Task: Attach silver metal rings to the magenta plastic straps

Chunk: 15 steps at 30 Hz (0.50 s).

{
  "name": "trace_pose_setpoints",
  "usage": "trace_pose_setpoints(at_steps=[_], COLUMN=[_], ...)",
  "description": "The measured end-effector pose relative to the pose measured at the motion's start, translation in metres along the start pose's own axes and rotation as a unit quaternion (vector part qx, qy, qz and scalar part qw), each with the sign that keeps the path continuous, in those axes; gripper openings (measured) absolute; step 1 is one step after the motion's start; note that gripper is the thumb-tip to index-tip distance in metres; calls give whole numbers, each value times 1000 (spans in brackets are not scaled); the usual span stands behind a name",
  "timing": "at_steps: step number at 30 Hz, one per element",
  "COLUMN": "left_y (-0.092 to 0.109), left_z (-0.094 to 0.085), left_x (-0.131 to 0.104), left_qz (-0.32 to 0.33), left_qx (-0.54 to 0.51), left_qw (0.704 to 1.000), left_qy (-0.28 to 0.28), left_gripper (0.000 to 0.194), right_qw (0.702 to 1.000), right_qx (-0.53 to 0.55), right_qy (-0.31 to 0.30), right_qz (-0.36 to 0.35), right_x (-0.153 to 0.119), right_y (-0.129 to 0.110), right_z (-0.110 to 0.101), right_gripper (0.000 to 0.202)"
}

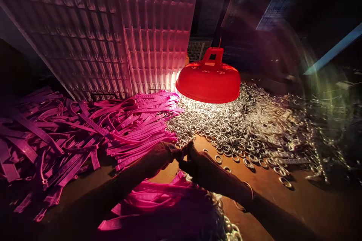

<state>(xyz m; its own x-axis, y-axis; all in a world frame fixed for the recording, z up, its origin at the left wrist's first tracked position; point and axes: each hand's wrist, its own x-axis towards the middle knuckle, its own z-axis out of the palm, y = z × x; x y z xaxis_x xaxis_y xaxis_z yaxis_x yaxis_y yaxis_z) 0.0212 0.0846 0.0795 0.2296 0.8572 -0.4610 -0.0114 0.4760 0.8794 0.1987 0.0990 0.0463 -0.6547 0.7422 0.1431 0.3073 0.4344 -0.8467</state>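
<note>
My left hand (164, 154) and my right hand (192, 161) meet over the table in the middle, both dark against the light. Their fingers are closed and pinched together. A small purple bit shows between the fingertips, but what it belongs to cannot be made out. Just below lies a pile of pink straps (152, 197), partly in shadow. Behind my left hand spreads a large heap of pink straps (141, 130), some with a metal ring at the end. Beyond my right hand is a big heap of metal rings (226, 122), with a few loose rings (218, 159) near my forearm.
A red lamp (209, 81) hangs low over the ring heap and lights it. At the back left stands a tall ribbed translucent panel (158, 37). Metal chains (311, 139) lie at the right. More rings (232, 229) rest at the front edge on the brown table (271, 188).
</note>
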Motion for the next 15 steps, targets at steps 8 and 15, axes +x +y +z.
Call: trace_pose_setpoints(at_steps=[8, 15], left_y=[-35, -36], left_z=[23, 46], left_x=[-44, -69], left_qz=[23, 38], left_qx=[-28, -95], left_qw=[990, 991], left_qy=[-134, -89], left_gripper=[27, 21], right_qw=[996, 970], right_qx=[-18, 159], right_qy=[10, -1], right_qz=[83, 185], right_x=[-76, -88], right_y=[-18, -15], right_z=[20, 24], right_gripper=[22, 33])
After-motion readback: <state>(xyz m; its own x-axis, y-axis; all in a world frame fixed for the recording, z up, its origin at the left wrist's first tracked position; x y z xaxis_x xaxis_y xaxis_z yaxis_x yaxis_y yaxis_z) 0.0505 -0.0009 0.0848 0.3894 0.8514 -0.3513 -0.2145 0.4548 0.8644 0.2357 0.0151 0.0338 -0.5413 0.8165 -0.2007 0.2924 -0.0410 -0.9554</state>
